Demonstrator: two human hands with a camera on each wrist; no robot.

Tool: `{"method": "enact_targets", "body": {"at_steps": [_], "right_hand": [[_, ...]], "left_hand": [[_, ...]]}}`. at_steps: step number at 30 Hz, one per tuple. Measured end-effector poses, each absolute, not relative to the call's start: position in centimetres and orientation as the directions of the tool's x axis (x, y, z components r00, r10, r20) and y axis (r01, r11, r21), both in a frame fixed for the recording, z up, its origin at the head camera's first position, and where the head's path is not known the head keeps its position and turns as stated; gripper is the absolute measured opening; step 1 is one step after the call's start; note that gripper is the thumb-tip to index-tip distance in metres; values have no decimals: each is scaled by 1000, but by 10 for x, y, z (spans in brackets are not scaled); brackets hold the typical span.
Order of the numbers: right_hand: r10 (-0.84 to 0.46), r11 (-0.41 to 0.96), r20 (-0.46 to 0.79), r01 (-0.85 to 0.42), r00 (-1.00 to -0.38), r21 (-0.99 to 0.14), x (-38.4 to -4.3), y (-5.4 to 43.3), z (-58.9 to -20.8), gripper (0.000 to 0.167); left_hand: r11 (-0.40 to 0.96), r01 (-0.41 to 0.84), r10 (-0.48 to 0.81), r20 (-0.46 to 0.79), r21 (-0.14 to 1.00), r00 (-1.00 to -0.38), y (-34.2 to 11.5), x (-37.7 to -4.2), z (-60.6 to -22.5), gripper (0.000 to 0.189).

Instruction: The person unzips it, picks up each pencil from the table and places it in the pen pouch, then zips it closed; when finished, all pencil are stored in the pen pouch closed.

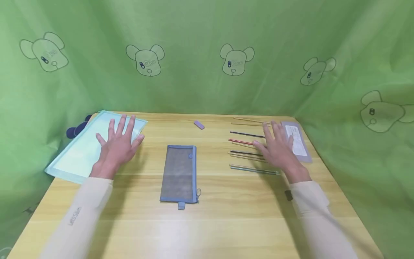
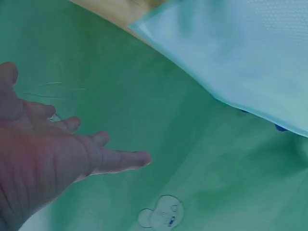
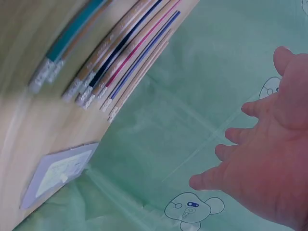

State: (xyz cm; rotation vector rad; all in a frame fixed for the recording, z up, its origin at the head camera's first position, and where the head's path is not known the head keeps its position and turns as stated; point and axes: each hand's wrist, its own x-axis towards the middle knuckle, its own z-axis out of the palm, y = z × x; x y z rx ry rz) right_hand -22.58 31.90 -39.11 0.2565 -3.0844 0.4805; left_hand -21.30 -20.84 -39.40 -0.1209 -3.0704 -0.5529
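Observation:
My left hand [image 1: 119, 147] is spread with straight fingers over a pale blue, teal-edged flat folder [image 1: 81, 154] at the table's left. In the left wrist view nothing lies in its palm. On the right, my right hand [image 1: 278, 151] spreads its fingers above several pencils, holding none. The pencils, among them a red one [image 1: 240, 141] and a teal one [image 3: 74, 31], lie roughly side by side; the hand hides some ends in the head view. A blue-edged mesh zip pouch [image 1: 178, 172] lies flat between the hands. Beyond it sits a small purple eraser [image 1: 199, 125].
A lilac flat packet [image 1: 307, 158] with a white label lies at the table's right edge. Something dark blue [image 1: 77, 130] shows behind the folder. A small dark item [image 1: 289, 195] is beside the right sleeve. Green curtain [image 1: 194, 90] surrounds the wooden table [image 1: 207, 226].

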Motion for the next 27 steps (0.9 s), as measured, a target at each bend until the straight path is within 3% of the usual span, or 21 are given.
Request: {"method": "enact_targets", "body": {"at_steps": [5,11,16,21,27], "right_hand": [[-177,943,18,-175,-984,-283,-214,309,-395,86],[-217,929,-18,-201,-976,-310,-190,293,-408,83],[-285,919,-22,-266,-958,-292,-171,272,-418,78],[-379,887,-45,-349,-924,-302,-143,246,-426,71],[-492,841,-140,-428,-859,-332,-117,220,-435,67]], "left_hand": [[942,129,164,-89,311,-982,-194,-201,-383,83],[919,255,324,-208,299,-923,-157,-175,-378,79],[876,375,443,-200,303,-874,-110,-157,-402,74],[847,446,510,-207,289,-835,-77,-142,-433,86],[846,485,523,-163,222,-837,-63,-133,-454,101]]}}
